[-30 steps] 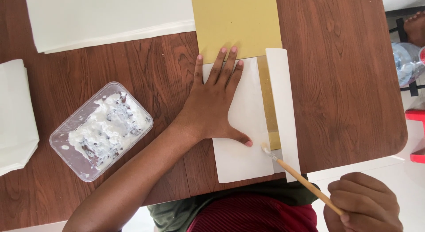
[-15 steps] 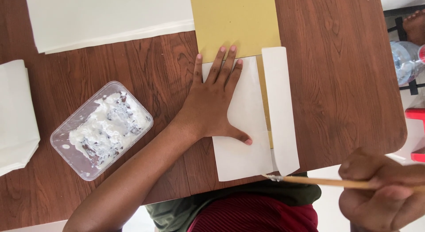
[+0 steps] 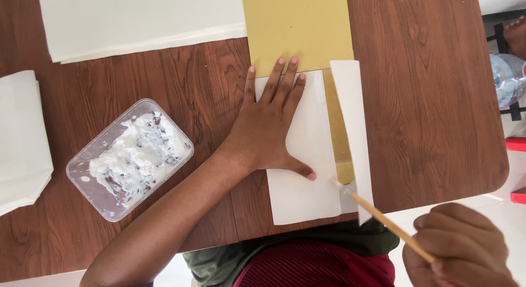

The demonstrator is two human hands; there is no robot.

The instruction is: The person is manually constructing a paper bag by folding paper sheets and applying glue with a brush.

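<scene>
Brush: one thin wooden brush (image 3: 383, 218), lower right of the frame; long axis diagonal, bristle tip pointing up-left onto the folded paper's lower edge; its far end is hidden inside the fist.
Right hand (image 3: 460, 248): closed around the brush handle; partly cut off by the bottom edge.
Left hand (image 3: 271, 125): open, flat, fingers spread, pressing the white sheet (image 3: 304, 155) at centre.
Paper: one gold sheet (image 3: 298, 26) running top to bottom, one white strip (image 3: 353, 128) folded beside it; further white sheets (image 3: 137, 21) upper left, count unclear.
Container: one clear plastic tub (image 3: 129, 158) of white paste, left on the tabletop (image 3: 427, 111).
Hard to see: a bottle (image 3: 507, 78) cut off at right.
</scene>
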